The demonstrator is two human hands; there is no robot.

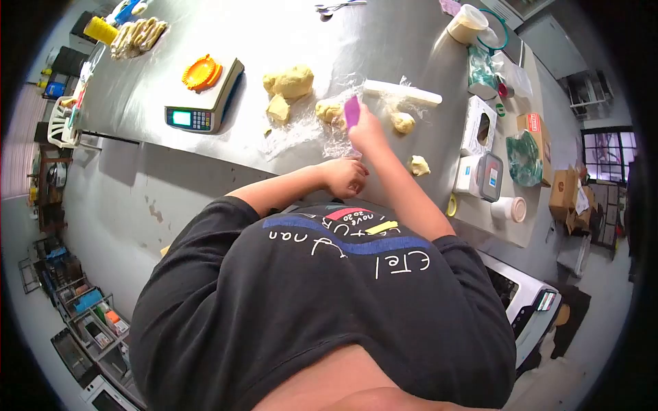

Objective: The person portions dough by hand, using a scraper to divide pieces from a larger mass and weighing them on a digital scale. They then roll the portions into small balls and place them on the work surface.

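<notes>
My right hand (367, 133) is closed round a flat purple scraper (352, 111), held up beside a lump of yellow dough (329, 111) on plastic wrap (291, 140). By the table's near edge, my left hand (345, 178) has its fingers curled in; whatever they may hold is hidden. A larger dough mass (289, 82) lies to the left, with a smaller dough piece (277, 109) in front of it. To the right of the scraper are a round dough ball (403, 122) and a small pale piece of dough (419, 165).
A digital scale (212, 103) carries an orange dumpling mould (201, 72). Behind the dough ball lies a white rolling pin (402, 92). Tubs, boxes and a white lidded container (478, 176) line the right side. Spoons (336, 7) lie at the far edge of the metal table (274, 34).
</notes>
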